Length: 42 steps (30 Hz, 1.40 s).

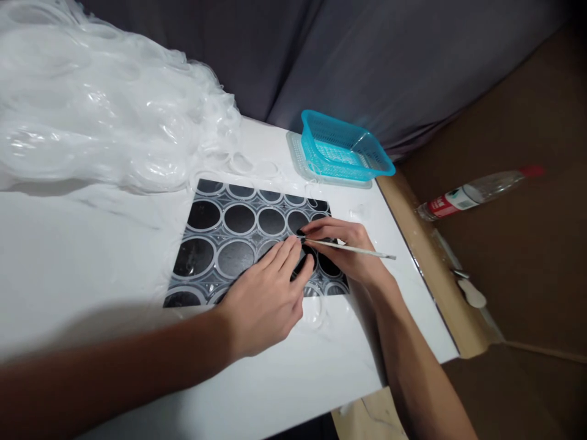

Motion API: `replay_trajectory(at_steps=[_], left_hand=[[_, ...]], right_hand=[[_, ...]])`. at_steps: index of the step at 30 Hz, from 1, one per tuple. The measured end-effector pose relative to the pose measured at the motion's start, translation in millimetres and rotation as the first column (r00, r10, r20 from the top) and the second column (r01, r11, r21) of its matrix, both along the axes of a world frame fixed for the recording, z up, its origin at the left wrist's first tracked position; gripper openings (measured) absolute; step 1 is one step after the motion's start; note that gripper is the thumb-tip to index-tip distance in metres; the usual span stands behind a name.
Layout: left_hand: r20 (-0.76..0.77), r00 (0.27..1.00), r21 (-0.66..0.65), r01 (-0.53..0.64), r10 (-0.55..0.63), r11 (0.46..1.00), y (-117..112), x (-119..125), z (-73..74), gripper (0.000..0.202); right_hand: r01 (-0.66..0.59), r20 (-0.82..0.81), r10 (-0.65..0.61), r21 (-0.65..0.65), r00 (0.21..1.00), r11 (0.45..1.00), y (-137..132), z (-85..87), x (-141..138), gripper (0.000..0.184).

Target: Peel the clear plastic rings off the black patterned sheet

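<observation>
A black sheet (229,235) printed with white-rimmed circles lies flat on the white table (92,256). My left hand (268,290) rests on its right part, fingers stretched forward and pressed flat on a circle. My right hand (342,247) is closed in a pinch on a thin white stick (362,249), whose tip meets the sheet right at my left fingertips. The circles under both hands are hidden.
A heap of clear plastic film (101,104) fills the table's back left. A turquoise basket (342,146) stands at the back right on a pale tray. Off the table's right edge lie a plastic bottle (477,192) with a red cap and a small white scrap (472,294). Grey cloth hangs behind.
</observation>
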<state>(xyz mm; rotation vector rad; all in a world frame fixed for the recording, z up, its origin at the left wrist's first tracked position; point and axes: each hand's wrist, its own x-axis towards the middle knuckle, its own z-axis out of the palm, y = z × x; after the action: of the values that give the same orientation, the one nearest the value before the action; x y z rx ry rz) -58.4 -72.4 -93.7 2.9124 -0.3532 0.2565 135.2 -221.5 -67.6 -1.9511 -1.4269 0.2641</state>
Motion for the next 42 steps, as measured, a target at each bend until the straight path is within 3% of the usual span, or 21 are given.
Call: replay_trajectory(at_steps=[6,15,22,42], left_hand=[[-0.055,0.998,-0.025,-0.001,0.0,1.0,1,1,1.2,0.065],[-0.042,0.999,0.033,-0.009,0.01,0.999,-4,2,-3.3,0.068],[-0.01,1.0,0.03,-0.013,0.013,0.999,-3,2,-5.5,0.069],[-0.011,1.0,0.042,-0.008,0.009,0.999,-2,2,-5.0,0.068]], right_hand=[[0.002,0.051,0.001,-0.068,0.999,0.998,-4,5.1,-1,0.016],[0.03,0.187,-0.015,-0.077,0.982,0.997,-9,-4.0,-4,0.02],[0.069,-0.012,-0.069,-0.03,0.998,0.997,-6,4.8,-4,0.011],[-0.004,-0.006,0.004,-0.089,1.0,0.996,-7,11.8,2,0.012]])
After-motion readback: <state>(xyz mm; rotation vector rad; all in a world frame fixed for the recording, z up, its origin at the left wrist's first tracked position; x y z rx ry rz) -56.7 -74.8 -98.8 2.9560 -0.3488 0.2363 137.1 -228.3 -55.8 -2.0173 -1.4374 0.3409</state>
